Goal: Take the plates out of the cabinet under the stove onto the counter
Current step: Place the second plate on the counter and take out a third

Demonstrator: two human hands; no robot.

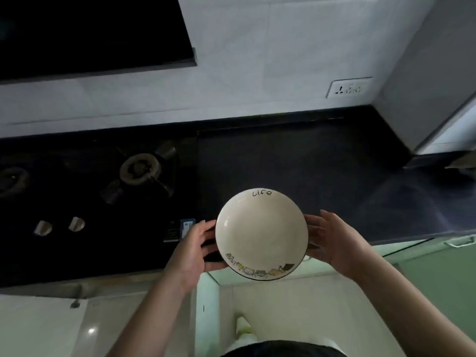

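Observation:
A cream deep plate point(260, 233) with the word "life" at its far rim and small cartoon drawings along its near rim hovers over the front edge of the black counter point(296, 161). My left hand point(195, 248) holds its left side with fingers curled under the rim. My right hand point(332, 240) cups its right side, fingers extended along the rim. The cabinet under the stove is mostly hidden; its open pale-green door edge point(206, 305) shows below the plate.
A black gas stove point(98, 191) with burners and two knobs lies left of the plate. White tiled wall with a socket point(347, 87) stands behind. A grey cabinet side point(425, 81) rises at the right. Pale floor and a foot point(243, 328) show below.

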